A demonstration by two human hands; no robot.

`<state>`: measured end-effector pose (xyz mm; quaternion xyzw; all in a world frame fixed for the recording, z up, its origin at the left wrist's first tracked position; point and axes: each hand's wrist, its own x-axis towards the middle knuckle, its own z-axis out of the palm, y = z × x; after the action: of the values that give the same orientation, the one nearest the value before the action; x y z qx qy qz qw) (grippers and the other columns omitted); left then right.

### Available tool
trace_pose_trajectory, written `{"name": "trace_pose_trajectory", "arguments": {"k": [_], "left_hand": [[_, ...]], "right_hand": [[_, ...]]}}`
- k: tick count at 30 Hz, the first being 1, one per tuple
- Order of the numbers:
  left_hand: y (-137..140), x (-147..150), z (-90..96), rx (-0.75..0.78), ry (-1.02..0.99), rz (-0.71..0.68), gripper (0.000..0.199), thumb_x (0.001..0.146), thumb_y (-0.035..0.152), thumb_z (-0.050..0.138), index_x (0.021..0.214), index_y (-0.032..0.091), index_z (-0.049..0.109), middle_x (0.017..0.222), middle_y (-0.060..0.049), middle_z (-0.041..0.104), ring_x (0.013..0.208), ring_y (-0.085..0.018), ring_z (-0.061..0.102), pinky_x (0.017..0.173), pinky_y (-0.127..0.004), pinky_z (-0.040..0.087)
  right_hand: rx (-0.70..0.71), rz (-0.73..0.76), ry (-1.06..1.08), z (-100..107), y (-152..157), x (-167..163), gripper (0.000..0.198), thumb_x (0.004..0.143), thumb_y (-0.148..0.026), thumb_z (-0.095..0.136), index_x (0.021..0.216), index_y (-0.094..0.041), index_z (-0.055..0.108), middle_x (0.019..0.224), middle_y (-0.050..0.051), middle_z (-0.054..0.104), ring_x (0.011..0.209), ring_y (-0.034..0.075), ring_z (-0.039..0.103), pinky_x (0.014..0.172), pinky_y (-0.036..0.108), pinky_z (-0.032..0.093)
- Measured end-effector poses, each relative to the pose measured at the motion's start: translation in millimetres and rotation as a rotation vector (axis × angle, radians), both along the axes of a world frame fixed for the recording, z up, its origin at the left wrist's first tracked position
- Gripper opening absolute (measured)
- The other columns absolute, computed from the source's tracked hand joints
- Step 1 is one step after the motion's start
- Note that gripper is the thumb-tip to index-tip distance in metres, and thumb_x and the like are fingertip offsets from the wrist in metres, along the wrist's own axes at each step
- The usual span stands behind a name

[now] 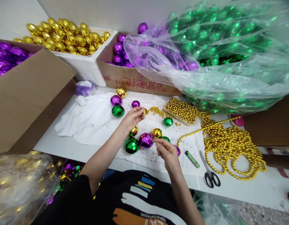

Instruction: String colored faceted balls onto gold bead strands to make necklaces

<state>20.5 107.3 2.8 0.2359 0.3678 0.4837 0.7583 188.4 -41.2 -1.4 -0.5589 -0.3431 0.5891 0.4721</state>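
Observation:
A thin pale string (147,121) runs slanting between my hands over the white cloth. My left hand (134,117) pinches its upper end, with a small gold bead (145,111) right at the fingertips; whether it is gripped I cannot tell. Lower and to the right, my right hand (166,150) pinches the string's other end. Under the string lie a purple faceted ball (146,140), a green ball (131,145) and a gold ball (156,133). Another green ball is partly hidden behind my right hand. Small loose gold beads (156,110) lie past my left fingertips.
Black-handled scissors (210,173) and a green lighter (192,159) lie at the right, by a heap of gold bead garland (233,150). Boxes of purple and gold ornaments (62,34) line the back. A plastic bag of green balls (219,37) bulges over the right side.

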Motion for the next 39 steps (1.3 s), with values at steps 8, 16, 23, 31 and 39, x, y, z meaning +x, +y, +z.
{"name": "trace_pose_trajectory", "arguments": {"k": [8,16,23,31,39], "left_hand": [[-13.0,14.5,15.0,0.175,0.137,-0.135,0.026,0.066,0.028,0.083,0.079,0.016,0.064,0.083,-0.001,0.069,0.072,-0.010,0.062,0.069,-0.024,0.047],[4.2,13.6,58.0,0.516,0.381,0.050,0.018,0.072,0.025,0.080,0.073,0.016,0.064,0.098,-0.003,0.070,0.099,-0.018,0.062,0.089,-0.030,0.045],[10.6,9.7,62.8,0.616,0.370,0.029,0.016,0.079,0.028,0.075,0.085,0.017,0.066,0.098,-0.003,0.068,0.098,-0.018,0.062,0.085,-0.029,0.046],[-6.0,-14.3,10.2,0.798,0.928,-0.645,0.051,0.080,0.031,0.072,0.128,0.019,0.060,0.121,-0.011,0.067,0.111,-0.025,0.060,0.098,-0.040,0.045],[-18.1,-40.6,-13.2,0.790,1.591,-0.779,0.036,0.094,0.032,0.041,0.077,0.017,0.069,0.090,-0.011,0.072,0.088,-0.025,0.064,0.074,-0.034,0.044]], "right_hand": [[0.116,-0.013,-0.079,4.0,42.1,-9.4,0.025,0.083,-0.039,0.065,0.099,-0.020,0.064,0.060,-0.003,0.061,0.052,0.011,0.050,0.048,0.022,0.037],[0.358,0.019,-0.151,36.9,92.7,4.0,0.028,0.083,-0.040,0.068,0.105,-0.024,0.073,0.110,0.007,0.072,0.101,0.020,0.064,0.055,0.021,0.047],[0.257,0.030,0.177,38.0,107.8,-10.5,0.023,0.076,-0.040,0.075,0.080,-0.018,0.069,0.053,-0.007,0.047,0.042,0.003,0.028,0.038,0.018,0.018],[0.452,-0.076,0.348,81.3,106.8,8.9,0.021,0.080,-0.043,0.075,0.083,-0.024,0.065,0.055,-0.008,0.032,0.044,0.005,0.020,0.038,0.017,0.018],[0.516,-0.272,0.342,72.2,84.7,44.2,0.016,0.082,-0.034,0.077,0.084,-0.022,0.066,0.055,-0.009,0.029,0.044,0.005,0.020,0.037,0.014,0.020]]}}
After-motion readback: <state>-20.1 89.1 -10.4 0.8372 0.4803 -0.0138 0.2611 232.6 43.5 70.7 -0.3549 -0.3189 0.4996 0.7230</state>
